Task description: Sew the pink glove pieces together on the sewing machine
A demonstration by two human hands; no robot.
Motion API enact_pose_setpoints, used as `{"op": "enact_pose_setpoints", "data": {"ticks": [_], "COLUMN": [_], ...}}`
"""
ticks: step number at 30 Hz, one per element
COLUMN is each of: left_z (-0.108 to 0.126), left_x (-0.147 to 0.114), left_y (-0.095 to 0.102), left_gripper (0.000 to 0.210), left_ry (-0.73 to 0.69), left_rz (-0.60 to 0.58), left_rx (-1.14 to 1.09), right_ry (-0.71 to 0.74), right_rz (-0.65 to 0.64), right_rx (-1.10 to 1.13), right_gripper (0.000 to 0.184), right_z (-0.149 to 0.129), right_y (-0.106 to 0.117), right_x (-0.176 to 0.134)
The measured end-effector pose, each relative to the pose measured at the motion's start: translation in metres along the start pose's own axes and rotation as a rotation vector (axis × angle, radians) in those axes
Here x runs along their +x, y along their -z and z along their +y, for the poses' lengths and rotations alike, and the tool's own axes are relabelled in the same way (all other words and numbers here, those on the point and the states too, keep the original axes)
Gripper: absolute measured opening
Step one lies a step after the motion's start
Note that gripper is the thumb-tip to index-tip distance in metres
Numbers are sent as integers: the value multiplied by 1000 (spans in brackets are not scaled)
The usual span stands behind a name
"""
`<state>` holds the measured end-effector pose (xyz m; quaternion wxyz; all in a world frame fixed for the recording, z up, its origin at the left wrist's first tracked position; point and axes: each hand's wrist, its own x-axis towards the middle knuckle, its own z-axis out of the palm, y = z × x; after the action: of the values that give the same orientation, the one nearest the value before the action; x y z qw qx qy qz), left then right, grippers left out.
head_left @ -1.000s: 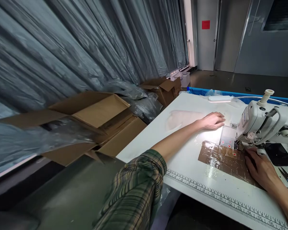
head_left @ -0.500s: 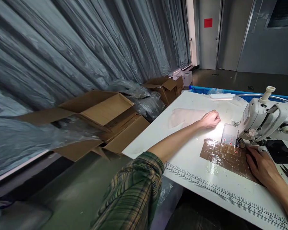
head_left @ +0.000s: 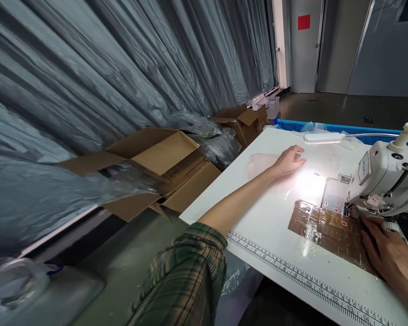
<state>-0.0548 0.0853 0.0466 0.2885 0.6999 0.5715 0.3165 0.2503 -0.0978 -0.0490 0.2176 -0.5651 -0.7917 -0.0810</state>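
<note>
1) Left hand (head_left: pixel 289 160) over the white table (head_left: pixel 265 213), fingers loosely curled, thumb apart, seemingly nothing gripped; contact with the surface can't be told
2) Pale, sheer pinkish piece (head_left: pixel 258 164) lies flat on the table, just beside the left hand and wrist
3) Right hand (head_left: pixel 387 242) low at the right end of a brown taped sheet (head_left: pixel 323 228), beside the sewing machine (head_left: pixel 374 167); whether its fingers grip anything, can't tell
4) Hands well apart, machine's needle area nearer the right
5) Brown sheet flat on the table, between the needle area and the printed ruler (head_left: pixel 292 270)
6) White lamp (head_left: pixel 323 138) beyond the left hand
</note>
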Motion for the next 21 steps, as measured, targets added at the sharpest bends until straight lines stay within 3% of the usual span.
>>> {"op": "enact_pose_setpoints", "data": {"ticks": [3,6,10,15,21], "left_z": [-13,-27,-38,-43,-39], "left_x": [-24,-48,-64,-65,-71], "left_y": [23,34,31,29,33], "left_gripper": [13,21,24,24,31], "left_ry": [6,54,65,4,-2], "left_rz": [19,-42,-74,-54,-73], "left_rx": [134,264,250,193,215], "right_ry": [-20,-46,-41,-1,-17], "right_rz": [-30,-48,-29,-63,3], "right_rx": [-3,8,-14,11,109], "right_gripper": [44,45,47,44,42], "right_z": [2,1,-2,1,18], "right_y": [-3,-4,0,6,-13], "right_x": [-4,-6,-4,0,-14]}}
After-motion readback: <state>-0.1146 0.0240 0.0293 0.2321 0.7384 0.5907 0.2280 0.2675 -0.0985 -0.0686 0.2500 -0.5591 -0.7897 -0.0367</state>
